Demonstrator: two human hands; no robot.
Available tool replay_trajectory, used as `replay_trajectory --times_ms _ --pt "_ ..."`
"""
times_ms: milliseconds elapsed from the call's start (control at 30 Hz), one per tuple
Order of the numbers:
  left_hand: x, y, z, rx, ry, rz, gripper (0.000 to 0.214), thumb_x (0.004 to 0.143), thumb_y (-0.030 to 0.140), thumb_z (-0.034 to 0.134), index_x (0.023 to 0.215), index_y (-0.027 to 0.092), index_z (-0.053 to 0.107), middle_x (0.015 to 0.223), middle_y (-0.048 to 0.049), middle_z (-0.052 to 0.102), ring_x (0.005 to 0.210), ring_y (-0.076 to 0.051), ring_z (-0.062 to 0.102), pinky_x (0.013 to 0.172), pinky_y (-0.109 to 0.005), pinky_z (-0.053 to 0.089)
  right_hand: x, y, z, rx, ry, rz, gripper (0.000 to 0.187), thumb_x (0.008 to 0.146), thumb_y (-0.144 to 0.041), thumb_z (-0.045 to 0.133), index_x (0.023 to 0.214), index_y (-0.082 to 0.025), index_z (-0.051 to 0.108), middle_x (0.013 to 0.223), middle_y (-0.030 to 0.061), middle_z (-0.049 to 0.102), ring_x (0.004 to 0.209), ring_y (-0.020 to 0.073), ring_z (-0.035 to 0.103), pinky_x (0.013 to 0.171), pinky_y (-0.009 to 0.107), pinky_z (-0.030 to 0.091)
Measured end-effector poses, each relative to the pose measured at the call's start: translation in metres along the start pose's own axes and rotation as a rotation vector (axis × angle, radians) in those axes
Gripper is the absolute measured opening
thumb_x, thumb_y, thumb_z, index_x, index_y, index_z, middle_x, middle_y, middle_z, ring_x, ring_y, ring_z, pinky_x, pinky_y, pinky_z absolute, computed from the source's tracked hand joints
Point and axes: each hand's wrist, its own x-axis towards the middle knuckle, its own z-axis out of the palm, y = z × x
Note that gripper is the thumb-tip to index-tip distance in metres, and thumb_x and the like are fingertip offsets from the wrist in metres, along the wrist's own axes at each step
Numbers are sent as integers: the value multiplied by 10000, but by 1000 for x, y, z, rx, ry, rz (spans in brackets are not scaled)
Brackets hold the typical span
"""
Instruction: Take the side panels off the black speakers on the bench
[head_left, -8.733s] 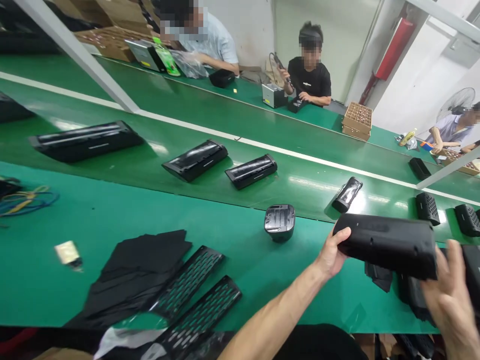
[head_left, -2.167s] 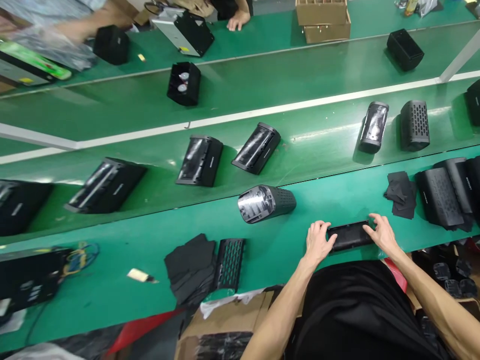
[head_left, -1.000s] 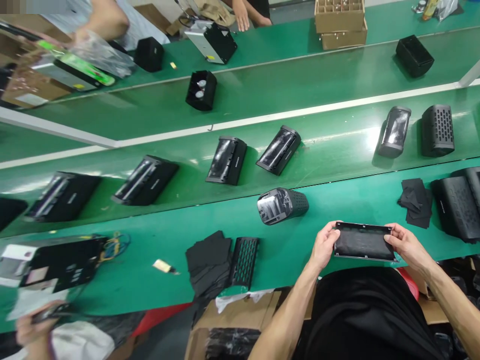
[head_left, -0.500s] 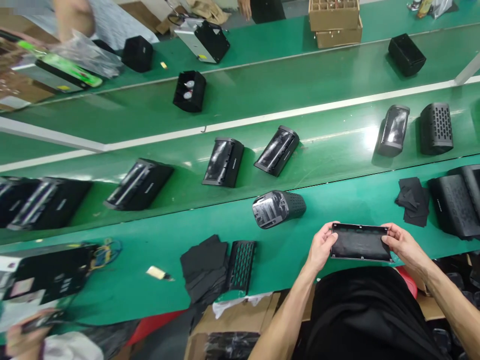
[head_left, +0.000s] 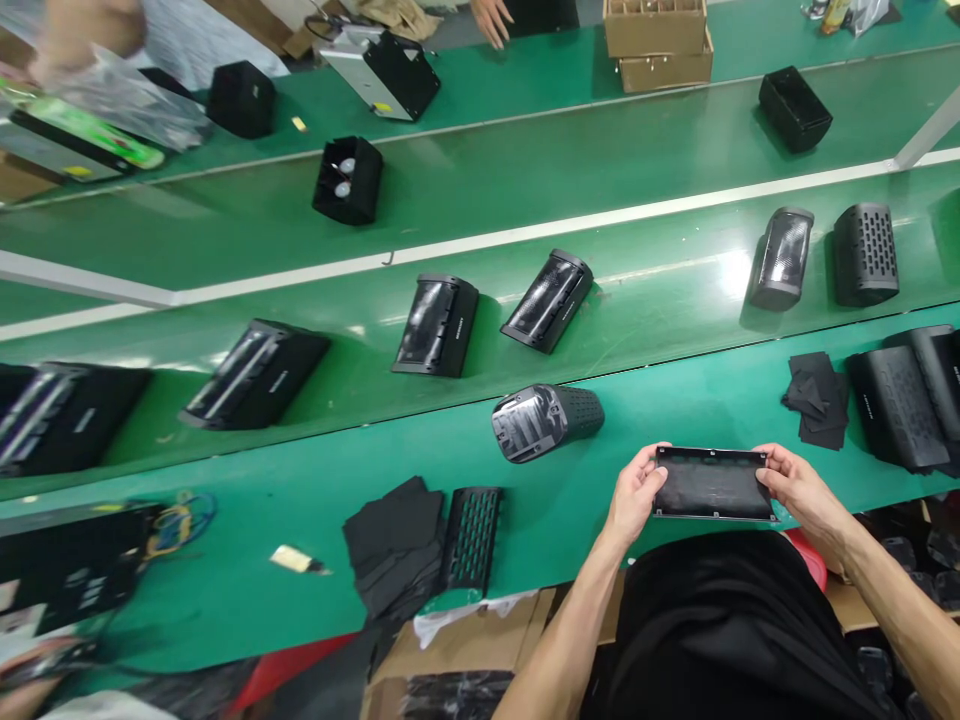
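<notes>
- Left hand (head_left: 636,495): grips the left short end of a flat black plastic panel (head_left: 712,483), fingers curled over the edge.
- Right hand (head_left: 802,490): grips the panel's right short end, so the hands sit well apart, both clamped on the same part.
- Panel: level, dark inner face up, held over the near edge of the green conveyor belt (head_left: 225,480), at 12 o'clock from the person's chest.
- 10 o'clock from panel: black speaker housing (head_left: 547,423) lying on its side on the belt, glossy end cap toward the hands, not touching them.
- 9 o'clock: perforated black grille panel (head_left: 471,538) just beside a stack of black foam sheets (head_left: 386,545).
- 2 o'clock: small pile of black foam pads (head_left: 814,398), just beside black speaker bodies (head_left: 896,408) at 3 o'clock.
- 12 o'clock, next belt up: row of black speakers (head_left: 436,326) with glossy film.
- 7 o'clock: cardboard box (head_left: 465,640) below the belt edge.
- Far bench, 12 o'clock: co-worker's hand (head_left: 491,18), apart from this person's hands.
</notes>
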Motion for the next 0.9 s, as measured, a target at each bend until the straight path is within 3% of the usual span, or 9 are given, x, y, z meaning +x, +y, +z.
replay_trajectory --times_ms 467,633,900 --pt "0 0 0 -28 -7 -6 557 788 459 777 1267 183 706 869 -22 721 731 -159 622 701 -253 498 2 -2 -4 -28 7 -8 447 724 -492 881 1035 -243 679 736 -41 547 615 138 460 580 281 381" --pt "0 1 -1 -28 -7 15 559 797 456 783 1277 180 699 823 -3 689 708 -147 594 702 -250 489 -1 -9 0 6 4 -7 440 725 -511 876 1029 -256 688 761 -26 566 641 149 493 593 283 430" --pt "0 -1 -4 -56 -20 48 600 843 558 756 1293 168 691 849 -18 675 687 -145 563 667 -254 474 -1 -15 0 36 11 -15 442 737 -537 872 1041 -262 709 769 -21 551 617 143 478 591 285 446"
